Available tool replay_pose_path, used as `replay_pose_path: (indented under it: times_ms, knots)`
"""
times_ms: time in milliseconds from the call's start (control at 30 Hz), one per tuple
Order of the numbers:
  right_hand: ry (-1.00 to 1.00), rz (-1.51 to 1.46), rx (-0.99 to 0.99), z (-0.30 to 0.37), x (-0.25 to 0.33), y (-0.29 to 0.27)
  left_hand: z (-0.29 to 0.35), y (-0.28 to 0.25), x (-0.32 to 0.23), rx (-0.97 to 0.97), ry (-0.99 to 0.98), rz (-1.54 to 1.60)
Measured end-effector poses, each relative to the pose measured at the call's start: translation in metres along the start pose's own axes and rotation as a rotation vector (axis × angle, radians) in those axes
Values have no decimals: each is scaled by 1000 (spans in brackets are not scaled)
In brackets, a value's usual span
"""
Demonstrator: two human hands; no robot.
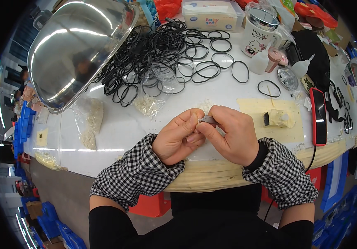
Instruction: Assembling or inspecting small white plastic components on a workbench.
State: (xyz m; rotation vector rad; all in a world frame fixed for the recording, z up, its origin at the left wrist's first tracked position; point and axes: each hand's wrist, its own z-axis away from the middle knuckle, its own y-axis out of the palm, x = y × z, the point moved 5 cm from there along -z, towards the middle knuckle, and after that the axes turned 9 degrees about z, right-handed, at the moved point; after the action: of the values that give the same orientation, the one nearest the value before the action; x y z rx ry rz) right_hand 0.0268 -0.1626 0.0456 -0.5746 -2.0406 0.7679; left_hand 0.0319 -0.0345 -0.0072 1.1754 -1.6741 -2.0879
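Note:
My left hand and my right hand meet above the table's near edge, fingertips almost touching. Between the right thumb and fingers is a small grey metallic piece, its exact kind unclear. The left thumb and index finger pinch a tiny pale bit against its end, partly hidden by the fingertips. Just beyond the hands lies a little heap of small whitish pieces. A clear bag of similar pieces rests beyond my left hand. Farther back spreads a large tangle of black rubber rings.
A shiny metal bowl leans on its side at the far left, near another bag of pale pieces. At right are a taped block on yellow paper and a red-framed phone with a cable. A lidded mug stands behind.

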Motion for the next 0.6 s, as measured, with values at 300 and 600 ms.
replay_pose_path:
  times_ms: [300,600]
  knots:
    - [-13,-9,13,1,-1,0,-1,6,-1,-34,17,-44]
    - [-42,56,-58,2,0,-1,1,4,-1,-67,29,-97]
